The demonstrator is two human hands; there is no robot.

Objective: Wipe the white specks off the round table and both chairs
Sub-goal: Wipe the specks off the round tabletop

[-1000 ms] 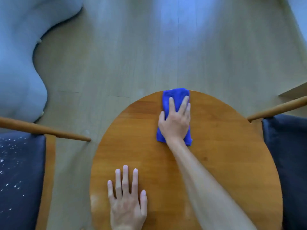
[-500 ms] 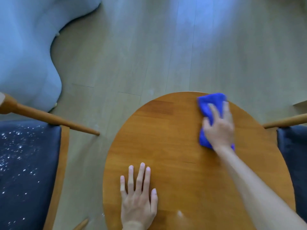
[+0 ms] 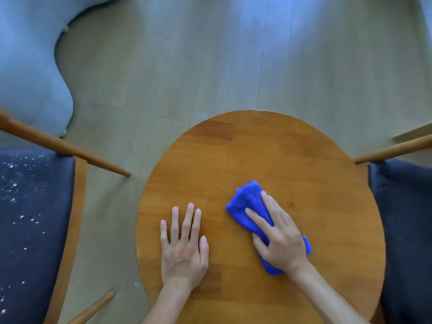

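Speckled navy chair seat [image 3: 35, 218] flanks your round bench [image 3: 268, 160] left; your right hand [image 3: 278, 237] presses the blue cloth [image 3: 245, 202], long axis running far-left to near-right; left hand [image 3: 184, 246] lies flat, released.

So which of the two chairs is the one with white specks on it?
The chair on the person's left: its dark seat is scattered with white specks. The chair on the right shows a plain dark seat with no visible specks.
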